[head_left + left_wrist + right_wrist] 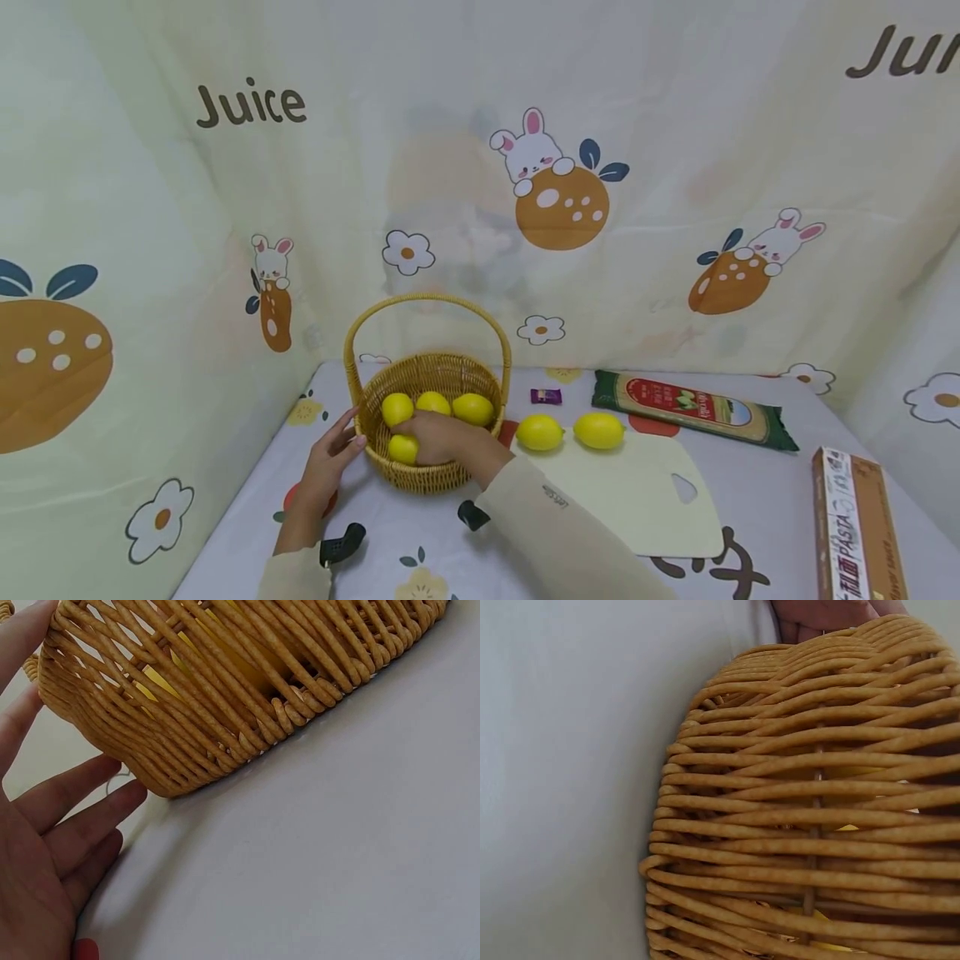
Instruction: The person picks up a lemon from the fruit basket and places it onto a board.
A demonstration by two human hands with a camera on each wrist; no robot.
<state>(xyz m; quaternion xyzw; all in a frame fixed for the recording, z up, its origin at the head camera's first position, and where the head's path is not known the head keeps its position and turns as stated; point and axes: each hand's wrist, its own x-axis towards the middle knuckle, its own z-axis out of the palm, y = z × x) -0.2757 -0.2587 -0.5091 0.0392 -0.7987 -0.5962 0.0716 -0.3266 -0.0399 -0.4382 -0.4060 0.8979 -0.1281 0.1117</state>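
Note:
A wicker basket with a tall arched handle stands on the table and holds several yellow lemons. My right hand reaches down inside it, fingers curled over the nearest lemon, and a second lemon lies just beyond the fingertips. Part of that hand's grip is hidden by the lemons and the basket wall. At the basket's left side, my left hand has its fingers spread, with the fingertips at the wicker wall. The left wrist view shows these fingers nearly straight beside the weave.
To the right, two lemons sit at the back edge of a cream cutting board. Behind them are a small purple packet and a long green-ended pasta bag. A pasta box lies at the right. Printed curtains surround the table.

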